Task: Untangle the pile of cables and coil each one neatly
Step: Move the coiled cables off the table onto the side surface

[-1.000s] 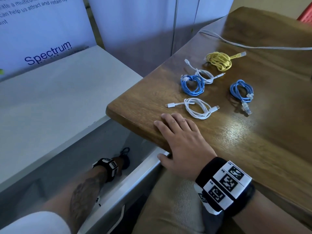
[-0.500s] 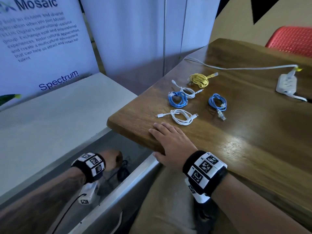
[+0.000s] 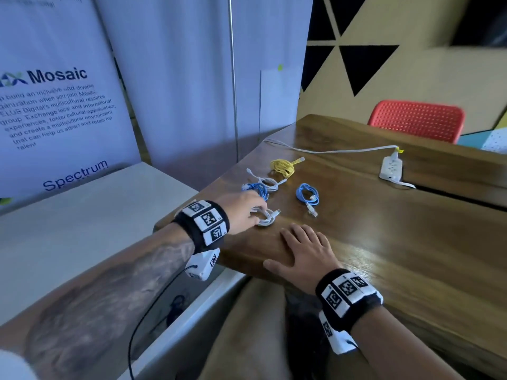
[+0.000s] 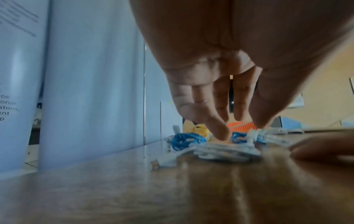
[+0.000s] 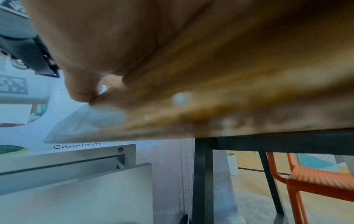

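Several coiled cables lie on the wooden table (image 3: pixel 384 242): a yellow one (image 3: pixel 282 167), a white one (image 3: pixel 267 182), a blue one (image 3: pixel 259 189) beside it, and another blue one (image 3: pixel 307 194) to the right. My left hand (image 3: pixel 247 208) reaches down onto the nearest white coil (image 3: pixel 267 218). In the left wrist view its fingertips (image 4: pixel 220 133) stand fairly straight on that white coil (image 4: pixel 226 151), with the thumb apart from them. My right hand (image 3: pixel 304 250) lies flat on the table's front edge, holding nothing.
A white power strip (image 3: pixel 391 168) with its cord lies at the back of the table, and a red chair (image 3: pixel 417 120) stands behind it. Left of the table is a white cabinet (image 3: pixel 82 215) with an open drawer (image 3: pixel 175 308) holding a dark cable. Banners stand behind.
My left hand has come up out of the drawer and onto the near white coil. The right hand has stayed on the table edge. The head view has tilted upward.
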{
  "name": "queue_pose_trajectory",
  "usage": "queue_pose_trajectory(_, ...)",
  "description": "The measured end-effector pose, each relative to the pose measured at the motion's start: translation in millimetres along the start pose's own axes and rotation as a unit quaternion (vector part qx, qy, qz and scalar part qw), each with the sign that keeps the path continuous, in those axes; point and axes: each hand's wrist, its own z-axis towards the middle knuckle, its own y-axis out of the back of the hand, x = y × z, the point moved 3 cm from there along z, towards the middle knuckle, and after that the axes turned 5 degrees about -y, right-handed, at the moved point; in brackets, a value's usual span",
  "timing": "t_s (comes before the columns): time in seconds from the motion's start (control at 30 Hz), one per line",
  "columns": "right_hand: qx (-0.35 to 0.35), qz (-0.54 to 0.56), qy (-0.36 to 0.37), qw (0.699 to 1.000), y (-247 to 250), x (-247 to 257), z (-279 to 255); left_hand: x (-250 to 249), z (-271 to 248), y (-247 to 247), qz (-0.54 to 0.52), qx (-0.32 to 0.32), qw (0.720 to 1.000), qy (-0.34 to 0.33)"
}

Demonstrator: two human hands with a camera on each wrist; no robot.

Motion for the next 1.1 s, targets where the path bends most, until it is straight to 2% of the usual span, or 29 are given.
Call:
queue_pose_trajectory(0.13, 0.009, -0.001, -0.003, 1.0, -2, 0, 1, -4, 26, -27, 0.036, 0.057, 0.997, 0.031)
queue_pose_trajectory(0.3, 0.006, 0.015, -0.009, 1.0, -3, -3, 3, 3, 14, -27, 0.031, 0.043, 0.997, 0.055)
queue_pose_trajectory(0.43, 0.003, 0.02, -0.009, 1.0, -5, -6, 6, 22, -38, 4, -0.01, -0.022, 0.997, 0.071)
queue_pose_trajectory(0.53, 0.003, 0.016, -0.009, 1.0, -6, -7, 6, 47, -104, 29, -0.04, -0.084, 0.988, 0.125)
queue_pose_trajectory(0.6, 0.006, 0.008, -0.008, 1.0, -7, -7, 7, 66, -151, 31, -0.059, -0.085, 0.979, 0.175)
queue_pose_trajectory(0.67, 0.007, 0.003, -0.008, 1.0, -7, -6, 7, 84, -191, 16, -0.068, -0.047, 0.971, 0.225)
queue_pose_trajectory(0.73, 0.003, 0.002, -0.01, 1.0, -8, -6, 7, 99, -218, -13, -0.071, 0.027, 0.961, 0.264)
queue_pose_trajectory(0.9, 0.017, 0.004, -0.018, 1.0, -8, -6, 6, 131, -222, -109, -0.048, 0.195, 0.939, 0.28)
queue_pose_trajectory(0.97, 0.022, 0.0, -0.021, 1.0, -8, -6, 6, 142, -209, -139, -0.047, 0.217, 0.93, 0.291)
queue_pose_trajectory(1.1, 0.019, -0.01, -0.017, 1.0, -6, -4, 5, 163, -171, -188, -0.082, 0.181, 0.943, 0.266)
